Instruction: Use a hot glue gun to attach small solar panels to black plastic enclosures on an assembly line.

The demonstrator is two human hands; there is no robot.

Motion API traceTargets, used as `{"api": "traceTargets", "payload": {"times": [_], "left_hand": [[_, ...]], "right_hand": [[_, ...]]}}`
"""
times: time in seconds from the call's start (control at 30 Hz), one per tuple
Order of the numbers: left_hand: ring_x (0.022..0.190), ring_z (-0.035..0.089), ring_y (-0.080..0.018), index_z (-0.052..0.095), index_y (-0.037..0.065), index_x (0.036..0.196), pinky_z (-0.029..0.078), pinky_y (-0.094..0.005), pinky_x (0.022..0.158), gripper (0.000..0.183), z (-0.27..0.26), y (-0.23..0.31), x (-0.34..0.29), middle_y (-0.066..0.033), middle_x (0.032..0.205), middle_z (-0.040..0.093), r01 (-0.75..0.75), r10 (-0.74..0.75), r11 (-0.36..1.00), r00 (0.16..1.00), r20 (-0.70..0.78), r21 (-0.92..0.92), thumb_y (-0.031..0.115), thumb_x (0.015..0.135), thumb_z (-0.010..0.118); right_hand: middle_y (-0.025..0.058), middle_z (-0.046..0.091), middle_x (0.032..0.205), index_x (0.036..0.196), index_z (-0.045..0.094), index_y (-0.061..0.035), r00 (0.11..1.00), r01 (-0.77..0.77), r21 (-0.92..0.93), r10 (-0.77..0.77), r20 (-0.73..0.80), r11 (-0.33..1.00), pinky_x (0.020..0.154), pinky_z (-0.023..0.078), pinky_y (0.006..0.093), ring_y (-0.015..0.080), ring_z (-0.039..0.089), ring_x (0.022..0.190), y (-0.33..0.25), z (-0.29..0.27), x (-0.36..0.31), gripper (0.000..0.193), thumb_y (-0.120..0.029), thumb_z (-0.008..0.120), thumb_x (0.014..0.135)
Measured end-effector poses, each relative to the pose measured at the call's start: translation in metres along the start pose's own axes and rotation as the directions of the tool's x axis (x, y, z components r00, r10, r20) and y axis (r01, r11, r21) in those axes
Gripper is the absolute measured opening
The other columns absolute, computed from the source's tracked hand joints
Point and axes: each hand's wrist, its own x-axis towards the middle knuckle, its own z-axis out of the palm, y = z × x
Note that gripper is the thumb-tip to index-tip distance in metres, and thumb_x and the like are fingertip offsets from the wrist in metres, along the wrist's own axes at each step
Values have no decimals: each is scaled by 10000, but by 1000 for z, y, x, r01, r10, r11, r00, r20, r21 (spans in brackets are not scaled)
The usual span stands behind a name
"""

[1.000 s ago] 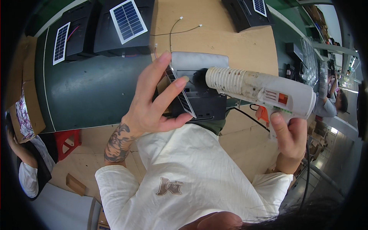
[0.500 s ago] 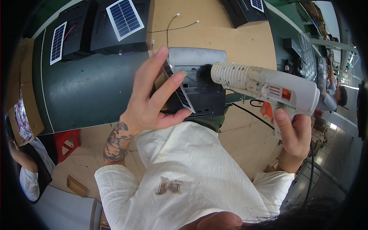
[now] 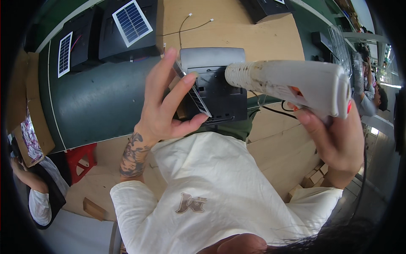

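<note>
In my left hand (image 3: 156,112) is a small solar panel (image 3: 198,98), held by its edges between spread fingers and thumb. It stands tilted over the left part of a black plastic housing (image 3: 230,103) with a recessed face and a grey strip along its far end. My right hand (image 3: 338,142) is wrapped around the handle of a stained white heat gun (image 3: 292,78). The ribbed nozzle points left, at the recessed face of the housing and close above it. My right fingers are partly hidden behind the handle.
Two black boxes carry solar panels, the larger box (image 3: 127,48) and a smaller one (image 3: 86,51). Another black box (image 3: 266,10) sits at the far right. Thin wires (image 3: 192,31) lie on the tan board (image 3: 237,34). At far left are an open carton (image 3: 40,122) and a person's arm (image 3: 31,178).
My right hand has shifted right and turned the heat gun, so its rear end faces up more. The nozzle remains over the housing. My left hand keeps its hold on the solar panel.
</note>
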Motion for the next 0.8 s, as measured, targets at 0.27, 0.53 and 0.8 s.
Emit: {"api": "traceTargets", "payload": {"times": [0.27, 0.53, 0.8], "left_hand": [[1339, 394, -473, 462, 30, 1385, 451, -510, 1037, 740, -7, 4, 3, -340, 1501, 262, -15, 8, 996, 998, 67, 91, 242, 748, 774], [1341, 386, -457, 516, 45, 1330, 457, -455, 1008, 721, -21, 23, 35, -313, 1514, 271, 64, -62, 998, 981, 186, -2, 165, 686, 818], [1320, 456, -303, 579, 11, 1105, 409, -395, 1071, 256, -9, 29, 52, -206, 1460, 372, 390, -372, 887, 921, 117, -246, 8, 860, 654]], "right_hand": [[254, 610, 1197, 1349, 426, 122, 780, 365, 492, 29, -625, 791, 813, 537, 369, 340, 632, 1049, 24, 20, -63, 627, -144, 676, 839], [238, 673, 987, 1305, 438, 111, 847, 335, 823, 237, -476, 458, 600, 527, 300, 302, 687, 820, 72, 72, -41, 646, -323, 674, 889], [234, 662, 928, 1282, 446, 110, 861, 506, 839, 179, -476, -200, 562, 544, 322, 291, 661, 690, 123, 154, -1, 500, -291, 511, 990]]}}
